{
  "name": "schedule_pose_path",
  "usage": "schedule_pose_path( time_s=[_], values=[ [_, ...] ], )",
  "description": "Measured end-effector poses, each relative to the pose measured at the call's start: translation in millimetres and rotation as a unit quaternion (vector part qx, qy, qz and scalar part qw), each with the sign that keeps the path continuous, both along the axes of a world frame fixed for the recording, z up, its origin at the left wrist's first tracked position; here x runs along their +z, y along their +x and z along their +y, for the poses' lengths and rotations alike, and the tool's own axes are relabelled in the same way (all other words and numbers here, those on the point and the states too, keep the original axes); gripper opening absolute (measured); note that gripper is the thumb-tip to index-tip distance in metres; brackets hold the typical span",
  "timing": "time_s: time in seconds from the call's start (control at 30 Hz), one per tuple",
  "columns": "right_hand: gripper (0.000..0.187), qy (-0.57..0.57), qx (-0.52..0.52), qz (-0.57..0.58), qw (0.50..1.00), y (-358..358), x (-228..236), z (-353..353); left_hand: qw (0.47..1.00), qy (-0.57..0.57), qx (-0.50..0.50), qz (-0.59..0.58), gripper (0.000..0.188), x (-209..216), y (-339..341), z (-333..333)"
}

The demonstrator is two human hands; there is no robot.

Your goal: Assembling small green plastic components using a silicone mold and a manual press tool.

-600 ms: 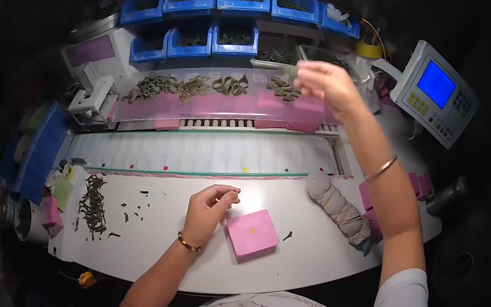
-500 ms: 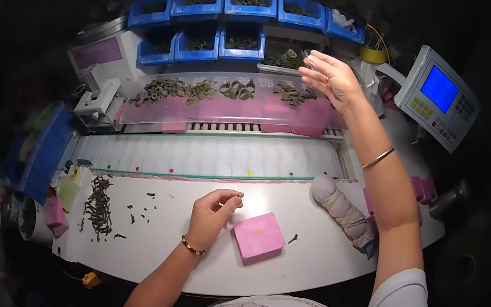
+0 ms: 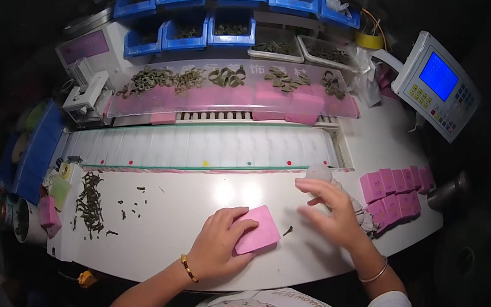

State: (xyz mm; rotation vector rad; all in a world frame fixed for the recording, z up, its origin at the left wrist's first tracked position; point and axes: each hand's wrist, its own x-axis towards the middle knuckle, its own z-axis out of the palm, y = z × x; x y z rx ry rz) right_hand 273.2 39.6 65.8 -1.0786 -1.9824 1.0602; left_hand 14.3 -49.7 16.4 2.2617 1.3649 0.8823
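A square pink block (image 3: pixel 261 231) lies on the white table in front of me. My left hand (image 3: pixel 221 243) is closed on its left side, the thumb across the top and the fingers along the edge. To the right of the block, above the table, my right hand (image 3: pixel 338 215) is open with nothing in it, thumb and fingers apart. Behind it a rolled grey cloth (image 3: pixel 320 172) is partly hidden. One small dark green piece (image 3: pixel 288 230) rests just right of the block.
Dark green slivers (image 3: pixel 90 206) lie heaped at the left. A clear shelf (image 3: pixel 246 103) holds small green pieces, below blue bins (image 3: pixel 232 28). Pink blocks (image 3: pixel 391 207) stand in rows at the right, under a control panel (image 3: pixel 438 87). A glass-edged strip (image 3: pixel 195 149) crosses behind.
My right hand has come down from the shelf's right end to the table. My left hand has moved onto the pink block and taken hold. Green pieces now show at the shelf's right end.
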Motion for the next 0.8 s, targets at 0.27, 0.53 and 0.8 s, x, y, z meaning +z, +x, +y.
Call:
schedule_pose_path(
  time_s=[0.27, 0.53, 0.8],
  values=[
    [0.066, 0.292, 0.135, -0.158, 0.934, -23.3, -36.4, -49.5, 0.972, -0.168, 0.055, -0.153, 0.024, 13.1, 2.8, 32.7],
    [0.033, 0.259, 0.146, -0.087, 0.951, -27.1, -39.4, -67.4, 0.985, 0.152, 0.08, 0.026, 0.019, -23.2, -12.9, 78.8],
    [0.03, 0.215, 0.156, -0.067, 0.962, -17.7, -60.2, -68.9, 0.995, 0.047, -0.004, 0.088, 0.064, -5.3, -20.6, 43.1]
  ],
)
